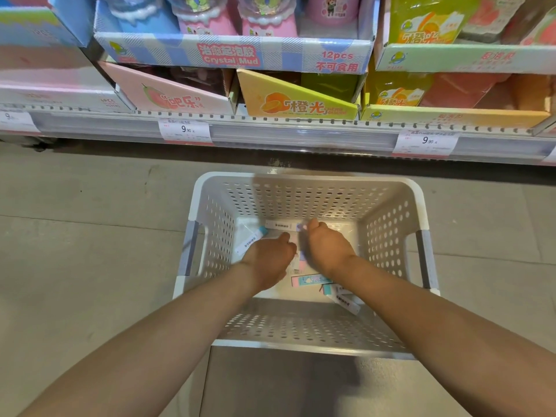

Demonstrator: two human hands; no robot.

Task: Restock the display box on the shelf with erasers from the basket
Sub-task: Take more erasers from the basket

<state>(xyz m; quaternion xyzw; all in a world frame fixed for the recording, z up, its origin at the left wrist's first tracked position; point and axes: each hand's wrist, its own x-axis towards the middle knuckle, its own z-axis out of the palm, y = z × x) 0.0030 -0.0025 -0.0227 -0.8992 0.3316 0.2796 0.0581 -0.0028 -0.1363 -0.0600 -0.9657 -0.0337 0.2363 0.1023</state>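
Floor-standing basket point(307, 179) holds erasers point(311, 279); both hands reach inside.

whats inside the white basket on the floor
Inside the white basket lie a few long wrapped erasers: one by the left wall, others near the front. Both hands, left and right, reach in and cover whatever lies beneath them.

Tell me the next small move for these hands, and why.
Probably close the fingers on erasers and lift them out: both the left hand and right hand are down on the basket floor among loose erasers; motion blur hides any grip.
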